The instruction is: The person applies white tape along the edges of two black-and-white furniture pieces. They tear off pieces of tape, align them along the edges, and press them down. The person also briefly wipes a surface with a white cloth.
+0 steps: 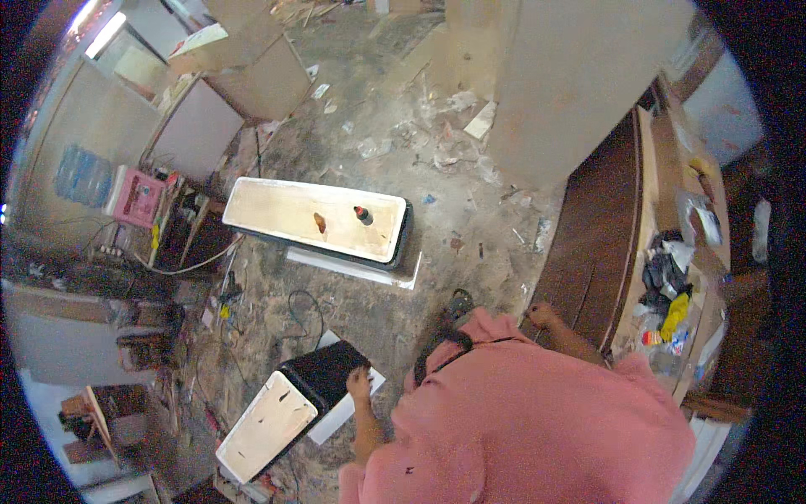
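Note:
My left hand (359, 383) is low at the right edge of a short black-sided box (323, 370), its fingers loosely apart; whether they touch the box is unclear. The box has a cream top with a white rim and a few dark marks. On my right, my right hand (538, 316) is curled closed beside a large dark brown panel (583, 244). Anything inside those fingers is too small to make out. Ahead stands a longer black-sided box (281, 206) with a similar cream top, bearing a small dark bottle (363, 216) with a red cap and a brown patch.
White boards (353, 267) lie under both boxes. A dark cable (304, 315) curls across the dirty floor, where scraps (457, 126) are scattered. At the right, a bench (672, 370) carries black and yellow items. A pink water dispenser (138, 197) stands at the left.

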The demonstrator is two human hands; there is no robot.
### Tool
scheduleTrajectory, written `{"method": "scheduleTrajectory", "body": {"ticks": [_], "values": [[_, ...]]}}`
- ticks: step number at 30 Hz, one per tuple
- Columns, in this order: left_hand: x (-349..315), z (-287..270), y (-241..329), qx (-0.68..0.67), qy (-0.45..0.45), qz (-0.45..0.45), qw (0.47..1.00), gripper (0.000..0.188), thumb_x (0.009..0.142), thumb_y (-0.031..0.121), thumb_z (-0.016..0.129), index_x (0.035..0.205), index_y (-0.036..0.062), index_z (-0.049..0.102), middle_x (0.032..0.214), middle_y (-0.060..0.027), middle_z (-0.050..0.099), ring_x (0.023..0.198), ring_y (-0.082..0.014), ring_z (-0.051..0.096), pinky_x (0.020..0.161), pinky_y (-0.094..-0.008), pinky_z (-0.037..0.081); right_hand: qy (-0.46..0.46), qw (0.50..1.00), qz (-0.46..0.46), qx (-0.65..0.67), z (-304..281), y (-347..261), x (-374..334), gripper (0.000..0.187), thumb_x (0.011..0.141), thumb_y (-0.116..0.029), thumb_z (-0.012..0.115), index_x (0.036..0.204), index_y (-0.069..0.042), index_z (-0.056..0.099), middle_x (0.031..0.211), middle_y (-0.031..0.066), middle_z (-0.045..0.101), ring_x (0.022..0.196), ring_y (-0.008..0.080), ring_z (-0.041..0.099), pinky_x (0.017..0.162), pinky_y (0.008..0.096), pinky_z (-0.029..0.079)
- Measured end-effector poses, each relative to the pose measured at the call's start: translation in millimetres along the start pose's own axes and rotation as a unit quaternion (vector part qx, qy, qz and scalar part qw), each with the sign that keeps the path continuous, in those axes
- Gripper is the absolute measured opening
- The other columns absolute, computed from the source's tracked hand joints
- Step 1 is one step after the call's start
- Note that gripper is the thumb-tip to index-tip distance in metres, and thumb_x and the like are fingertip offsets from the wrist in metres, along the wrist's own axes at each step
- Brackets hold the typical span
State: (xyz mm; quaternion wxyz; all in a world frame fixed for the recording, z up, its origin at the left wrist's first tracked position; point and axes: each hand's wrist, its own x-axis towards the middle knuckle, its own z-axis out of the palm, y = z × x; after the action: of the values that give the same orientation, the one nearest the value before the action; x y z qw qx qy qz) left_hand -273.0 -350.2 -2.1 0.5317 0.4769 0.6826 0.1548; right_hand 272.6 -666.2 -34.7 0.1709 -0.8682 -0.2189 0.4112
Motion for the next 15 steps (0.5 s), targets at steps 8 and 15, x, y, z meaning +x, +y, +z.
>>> {"method": "scheduleTrajectory", "body": {"ticks": [8, 15], "values": [[120.7, 166.1, 217.4, 0.108, 0.016, 0.234, 0.966, 0.054, 0.083, 0.025, 0.075, 0.126, -0.0015, 0.057, 0.1, -0.0153, 0.064, 0.093, -0.0245, 0.062, 0.081, -0.0387, 0.05, 0.165, 0.973, -0.07, 0.142, -91.8, -37.7, 19.0, 0.021, 0.091, -0.024, 0.065, 0.089, -0.005, 0.073, 0.074, 0.0047, 0.068, 0.07, 0.0133, 0.06, 0.068, 0.0348, 0.051], [201.7, 240.3, 331.8, 0.03, -0.066, 0.265, 0.962, 0.082, 0.078, 0.029, 0.085, 0.141, -0.0035, 0.044, 0.124, -0.0209, 0.062, 0.105, -0.0327, 0.063, 0.09, -0.0439, 0.053, 0.161, 0.952, 0.164, 0.202, -71.6, -15.7, 9.7, 0.023, 0.085, -0.029, 0.068, 0.092, -0.008, 0.075, 0.074, 0.0094, 0.07, 0.067, 0.0181, 0.061, 0.066, 0.0414, 0.051]]}}
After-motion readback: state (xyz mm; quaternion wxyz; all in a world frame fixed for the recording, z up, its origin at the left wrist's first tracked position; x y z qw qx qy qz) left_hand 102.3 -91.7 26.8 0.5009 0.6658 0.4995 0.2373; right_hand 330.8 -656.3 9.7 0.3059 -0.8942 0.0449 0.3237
